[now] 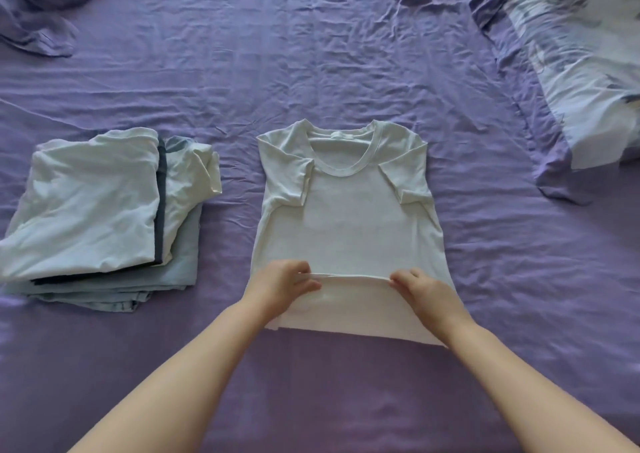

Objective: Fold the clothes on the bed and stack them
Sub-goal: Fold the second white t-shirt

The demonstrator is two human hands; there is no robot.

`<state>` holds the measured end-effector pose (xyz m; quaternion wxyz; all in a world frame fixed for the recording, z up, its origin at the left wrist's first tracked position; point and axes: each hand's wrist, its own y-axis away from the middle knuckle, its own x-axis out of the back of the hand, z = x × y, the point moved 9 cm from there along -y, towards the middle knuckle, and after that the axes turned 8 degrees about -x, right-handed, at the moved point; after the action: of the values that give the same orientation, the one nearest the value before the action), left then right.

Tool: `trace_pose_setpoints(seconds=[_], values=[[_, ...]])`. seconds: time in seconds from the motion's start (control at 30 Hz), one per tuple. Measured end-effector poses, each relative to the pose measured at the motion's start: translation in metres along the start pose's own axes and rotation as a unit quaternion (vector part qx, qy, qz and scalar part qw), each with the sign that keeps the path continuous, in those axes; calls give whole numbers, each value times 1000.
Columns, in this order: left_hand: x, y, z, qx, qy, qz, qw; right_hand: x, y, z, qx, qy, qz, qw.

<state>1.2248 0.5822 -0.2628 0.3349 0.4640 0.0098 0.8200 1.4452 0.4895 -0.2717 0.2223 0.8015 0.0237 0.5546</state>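
Hands both grip the T-shirt (346,217): we see the left hand (287,284) and right hand (424,291) pinching its turned-up hem. The shirt lies flat on the bed (346,54), right of the folded stack (100,210), sleeves tucked inward.

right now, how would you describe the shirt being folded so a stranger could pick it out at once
On the purple bed sheet, look to the middle, right of the stack of folded clothes. The white t-shirt lies flat, neck away from the person, sleeves tucked in. Unlike the stacked clothes, it is spread out, with the left hand and right hand pinching its turned-up hem.
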Motion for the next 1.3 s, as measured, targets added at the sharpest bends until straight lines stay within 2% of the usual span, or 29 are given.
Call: trace_pose_setpoints(seconds=[0.1,0.17,0.2,0.27,0.3,0.33,0.4,0.57,0.67,0.7,0.77,0.8,0.87,1.0,1.03,1.13,1.23,1.3], values=[[27,-35,5,-45,-46,6,998,38,-38,-15,95,97,42,990],[45,-63,9,-75,-134,6,988,69,-69,-28,155,153,83,972],[58,-77,11,-76,-173,19,982,81,-85,-32,169,181,92,964],[90,-105,15,-76,-184,74,977,108,-112,-47,204,219,116,947],[101,-122,16,-97,-232,91,964,121,-124,-53,217,231,136,939],[106,-139,14,-92,-302,68,946,132,-138,-55,219,238,150,934],[117,-169,2,-71,-357,41,930,146,-169,-59,234,216,147,936],[131,-229,-13,-82,-364,49,926,142,-250,-47,189,229,86,951],[132,-254,-29,-56,-322,52,944,146,-271,-56,228,219,103,943],[133,-261,-35,-37,-297,54,953,153,-280,-53,214,192,139,948],[136,-269,-47,-2,-253,66,965,155,-304,-35,138,86,121,979],[137,-271,-51,8,-242,75,967,141,-311,-27,115,101,72,985],[139,-273,-59,12,-235,88,968,122,-311,-20,144,147,39,978],[137,-274,-62,-21,-267,81,960,109,-306,1,133,181,14,974],[139,-274,-60,-37,-280,88,955,113,-306,1,130,178,38,975],[156,-269,-53,-72,-307,133,940,145,-296,-23,167,187,189,949],[174,-274,-49,-95,-297,162,936,155,-305,-28,171,151,218,949],[179,-282,-41,-114,-327,166,923,160,-314,-32,161,159,251,941]])
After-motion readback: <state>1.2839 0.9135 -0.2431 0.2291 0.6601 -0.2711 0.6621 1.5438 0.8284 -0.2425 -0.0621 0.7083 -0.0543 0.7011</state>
